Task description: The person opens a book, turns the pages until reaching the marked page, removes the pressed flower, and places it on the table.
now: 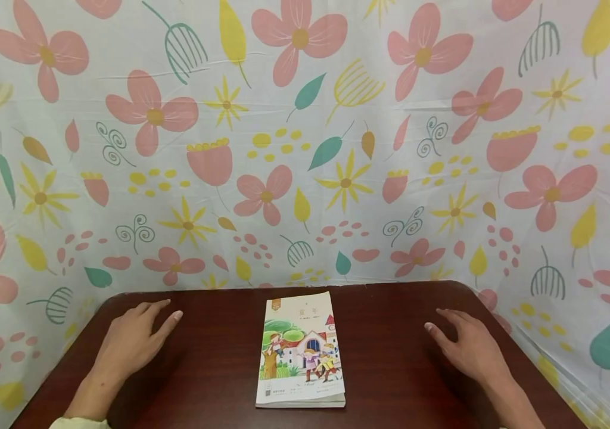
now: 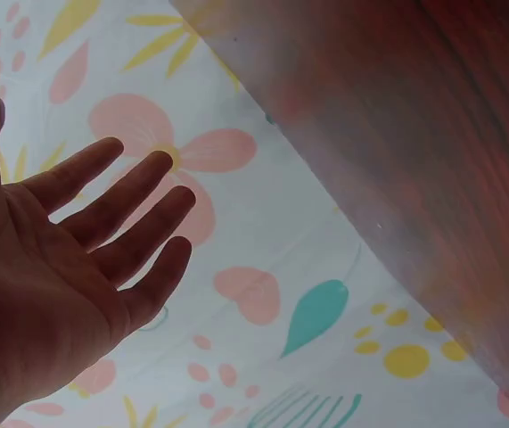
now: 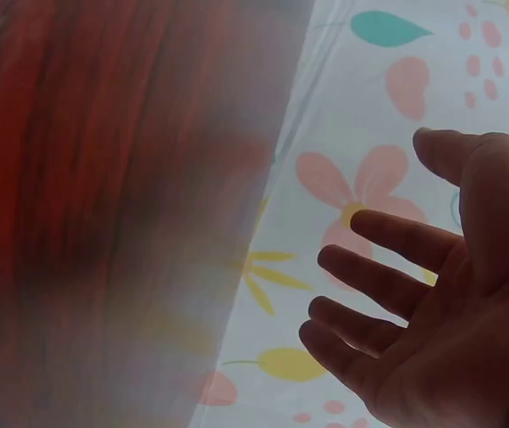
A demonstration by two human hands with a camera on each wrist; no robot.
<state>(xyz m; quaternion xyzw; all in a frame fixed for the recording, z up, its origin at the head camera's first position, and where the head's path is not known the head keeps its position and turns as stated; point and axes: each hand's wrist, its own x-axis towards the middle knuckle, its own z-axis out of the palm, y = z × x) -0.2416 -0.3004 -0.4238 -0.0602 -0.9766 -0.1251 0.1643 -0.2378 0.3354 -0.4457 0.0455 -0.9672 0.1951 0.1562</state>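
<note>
A paperback book (image 1: 301, 351) with an illustrated cover of a house, a tree and children lies face up on the dark wooden table (image 1: 208, 357), near the middle. To its left is my left hand (image 1: 134, 336), held over the table's left side with fingers spread and nothing in them. My right hand (image 1: 468, 342) is on the book's other side, thumb apart from the fingers, also holding nothing. In the left wrist view the left hand (image 2: 85, 241) shows its palm and relaxed fingers. The right hand (image 3: 432, 294) looks much the same in the right wrist view.
A white cloth (image 1: 358, 232) printed with pink flowers, yellow blooms and green leaves hangs behind the table and along both sides. The table's back edge, with rounded corners, runs right along this cloth. A light sleeve cuff (image 1: 80, 423) shows at the left wrist.
</note>
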